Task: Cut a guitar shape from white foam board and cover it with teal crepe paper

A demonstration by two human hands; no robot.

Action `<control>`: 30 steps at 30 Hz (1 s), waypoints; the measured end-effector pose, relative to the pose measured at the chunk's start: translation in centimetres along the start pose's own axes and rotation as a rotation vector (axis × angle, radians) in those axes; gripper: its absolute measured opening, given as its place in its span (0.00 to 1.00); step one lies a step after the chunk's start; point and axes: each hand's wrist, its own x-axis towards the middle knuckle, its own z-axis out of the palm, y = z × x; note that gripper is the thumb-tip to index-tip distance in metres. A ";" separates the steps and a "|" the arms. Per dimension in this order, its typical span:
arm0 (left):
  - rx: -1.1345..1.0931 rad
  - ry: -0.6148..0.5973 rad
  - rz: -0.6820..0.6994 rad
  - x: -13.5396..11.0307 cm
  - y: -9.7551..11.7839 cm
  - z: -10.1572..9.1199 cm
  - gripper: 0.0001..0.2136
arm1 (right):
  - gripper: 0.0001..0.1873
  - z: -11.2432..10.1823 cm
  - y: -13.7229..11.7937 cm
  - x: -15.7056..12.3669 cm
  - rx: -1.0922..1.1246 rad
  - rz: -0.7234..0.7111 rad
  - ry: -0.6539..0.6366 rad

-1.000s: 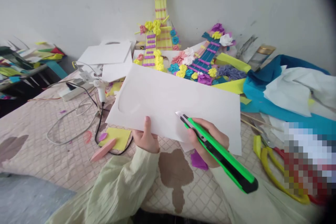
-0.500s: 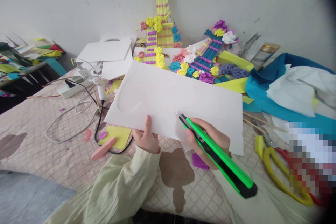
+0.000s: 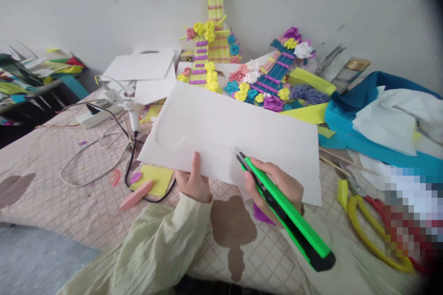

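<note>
A large white board [image 3: 214, 124] is held tilted above the table, with a curved cut line showing near its left end. My left hand [image 3: 194, 182] grips the board's near edge, thumb on top and fingers hidden underneath. In my right hand [image 3: 277, 184] is a green and black utility knife [image 3: 287, 212], fingers wrapped round its body. The knife's blade tip points at the middle of the board and appears to touch its surface.
A white glue gun [image 3: 133, 117] and its cables lie left, near a power strip [image 3: 93, 115]. Decorated paper guitars [image 3: 272, 73] lean at the back. Yellow-handled scissors [image 3: 367, 235] and blue paper [image 3: 363, 140] lie right. A pink strip [image 3: 136, 195] rests on a yellow square [image 3: 159, 179].
The utility knife has shifted very slightly, its rear end now a little lower and further left. My left hand and the board stay nearly where they were.
</note>
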 end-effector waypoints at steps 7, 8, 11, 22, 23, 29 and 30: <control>0.048 -0.006 0.019 0.0 -0.1 -0.1 0.21 | 0.16 0.1 -0.4 -0.1 -0.069 -0.017 0.015; 0.051 -0.001 0.018 0.0 -0.1 -0.2 0.21 | 0.15 0.1 -0.4 -0.2 -0.066 -0.013 0.014; 0.036 0.006 0.026 0.0 -0.2 -0.1 0.22 | 0.14 0.0 -0.5 -0.1 -0.045 0.010 0.006; 0.098 -0.005 0.057 -0.1 -0.1 -0.1 0.22 | 0.13 -0.4 -0.9 -0.3 0.029 0.117 -0.039; 0.099 -0.003 0.063 -0.1 -0.2 -0.1 0.22 | 0.13 -0.4 -0.9 -0.4 0.029 0.116 -0.044; 0.053 -0.018 0.073 0.1 -0.4 -0.2 0.21 | 0.11 -0.6 -1.3 -0.3 0.060 0.185 -0.055; 0.044 -0.011 0.072 0.1 -0.4 -0.3 0.21 | 0.11 -0.7 -1.4 -0.3 0.066 0.204 -0.056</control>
